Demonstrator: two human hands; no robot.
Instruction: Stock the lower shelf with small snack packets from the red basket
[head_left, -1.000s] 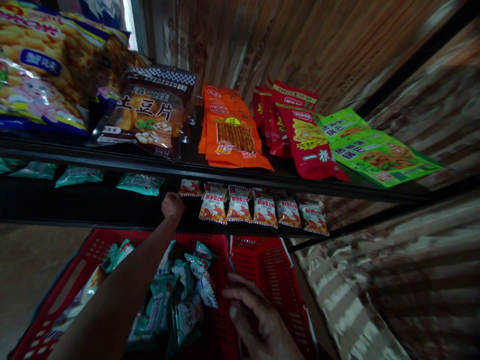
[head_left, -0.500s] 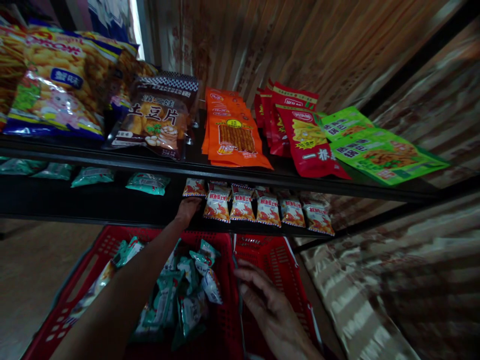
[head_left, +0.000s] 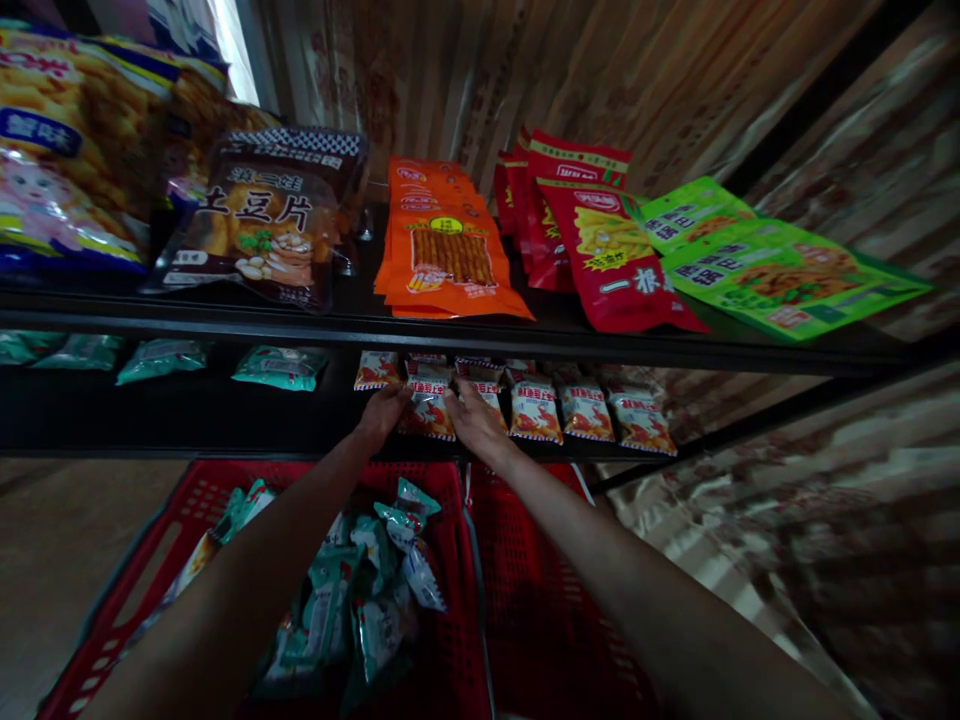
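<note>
Small white and orange snack packets stand in a row on the lower shelf. My left hand (head_left: 384,412) is at the left edge of one white and orange packet (head_left: 429,408), its fingertips partly hidden. On the other side of that packet, my right hand (head_left: 475,424) lies with fingers stretched out, partly over the neighbouring packet (head_left: 492,392). Another packet (head_left: 377,369) sits behind and left of my left hand. Below my forearms is a red basket (head_left: 466,590) holding several green packets (head_left: 324,605).
A second red basket (head_left: 540,580) is at the right. Above, the upper shelf (head_left: 450,335) bears orange bags (head_left: 450,250), red bags (head_left: 615,260), green bags (head_left: 795,275) and brown bags (head_left: 262,220). More green packets (head_left: 279,367) lie on the lower shelf's left.
My right hand has moved from above the right basket up and forward to the packets. My left hand has shifted slightly right relative to the packets. The view has tilted and moved a little.
</note>
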